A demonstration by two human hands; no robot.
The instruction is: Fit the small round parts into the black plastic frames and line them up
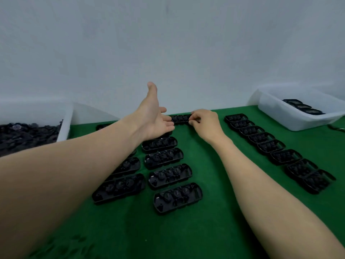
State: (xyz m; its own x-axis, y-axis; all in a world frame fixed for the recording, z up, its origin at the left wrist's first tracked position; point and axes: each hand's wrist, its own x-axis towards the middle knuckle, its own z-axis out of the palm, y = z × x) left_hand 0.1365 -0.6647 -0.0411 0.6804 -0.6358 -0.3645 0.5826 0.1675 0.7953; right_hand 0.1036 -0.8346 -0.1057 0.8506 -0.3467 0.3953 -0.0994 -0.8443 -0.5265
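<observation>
- Black plastic frame (180, 119) sits at the far end of the green mat (205, 212), near the wall, lying flat between the two hands.
- Right hand (204, 121) pinches the frame's right end with curled fingertips, knuckles up, closed on the part.
- Left hand (155, 116) is spread wide, palm turned toward the frame, thumb pointing up; its fingertips (169, 119) reach the frame's left end, touching or just short of it, I cannot tell which.
- Middle column of frames (169, 166) runs from just below the left hand toward the viewer; each frame holds small round parts seated in its wells.
- Left column of frames (121, 186) lies beside it, partly hidden under the left forearm.
- Right column of frames (276, 146) lies well apart to the right of the right hand, slanting toward the near right edge.
- White bin on the left (65, 126) holds a heap of small dark round parts (28, 133).
- Clear bin at the far right (280, 116) holds a few more black frames (303, 107).
</observation>
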